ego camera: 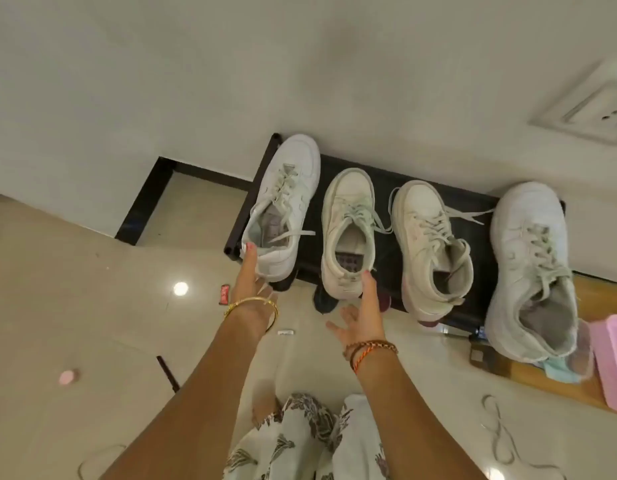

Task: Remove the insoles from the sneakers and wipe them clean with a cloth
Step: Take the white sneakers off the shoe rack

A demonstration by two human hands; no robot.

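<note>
Four white lace-up sneakers sit on a low black rack (386,174), insoles inside; left hand (253,277) touches the leftmost sneaker (282,202), right hand (360,317) the second sneaker (348,230), each grip wide and empty; apparently fetching; next, grasp the heels.

Legible text: none. Insole (350,264) of the second sneaker from the left (348,237): dark printed patch, characters too blurred to read. Small red wrapper (224,294) and white slip (285,332) on the floor: markings present, unreadable.
</note>
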